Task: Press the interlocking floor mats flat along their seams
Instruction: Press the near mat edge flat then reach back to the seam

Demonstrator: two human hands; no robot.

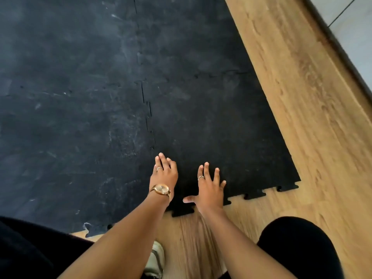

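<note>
An indoor room, perhaps a home gym: black interlocking floor mats (201, 109) cover wood-look plank flooring (314, 121).

The floor mats (100, 97) are black to dark charcoal, scuffed with pale grey-white streaks and smudges, and their seams show as darker jigsaw-tooth lines. Right of the mats and along their near edge, the floor (302, 127) is warm honey-brown with a darker wood-grain pattern. Near the mats' toothed edge, a watch (161, 189) is rose-gold, and thin silver rings (201, 177) circle two fingers. Nearer the camera than the mats, clothing (298, 244) is black and a shoe (156, 258) off-white.
</note>
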